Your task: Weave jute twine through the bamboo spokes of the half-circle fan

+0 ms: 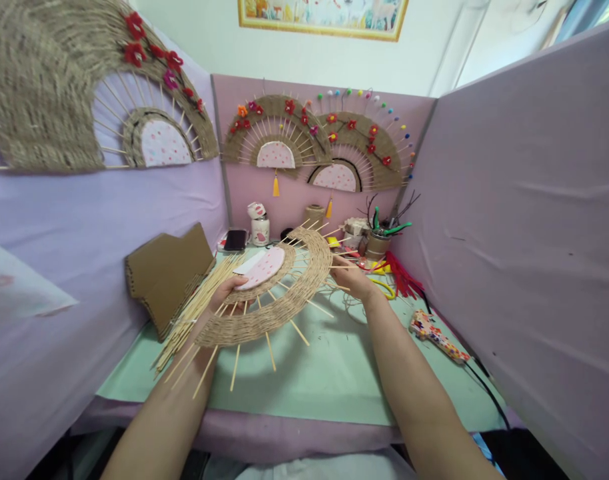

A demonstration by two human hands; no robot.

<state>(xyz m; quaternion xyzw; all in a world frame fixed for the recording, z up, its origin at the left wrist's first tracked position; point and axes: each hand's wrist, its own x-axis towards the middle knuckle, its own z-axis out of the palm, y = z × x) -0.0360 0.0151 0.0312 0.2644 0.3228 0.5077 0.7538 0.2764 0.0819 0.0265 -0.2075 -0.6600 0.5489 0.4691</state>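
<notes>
Above the table I hold a half-round woven fan (272,320), tilted, with thin wooden sticks spreading past its twine band. Its inner half-circle (264,268) is covered in white-pink spotted fabric. My left hand (229,293) grips this inner part, thumb on the fabric and fingers underneath. At the far right rim, my right hand (348,275) is closed around the edge among the stick ends; its fingertips are partly hidden. Loose twine (347,293) lies in loops on the table below that hand.
A bundle of thin sticks (199,303) and cut cardboard (167,273) lie left. A patterned glue gun (439,337) with a cord rests right. At the back stand a twine spool (314,217), a white jar (260,230) and a pot with green-handled pliers (377,245). Finished fans (274,110) hang on the partitions.
</notes>
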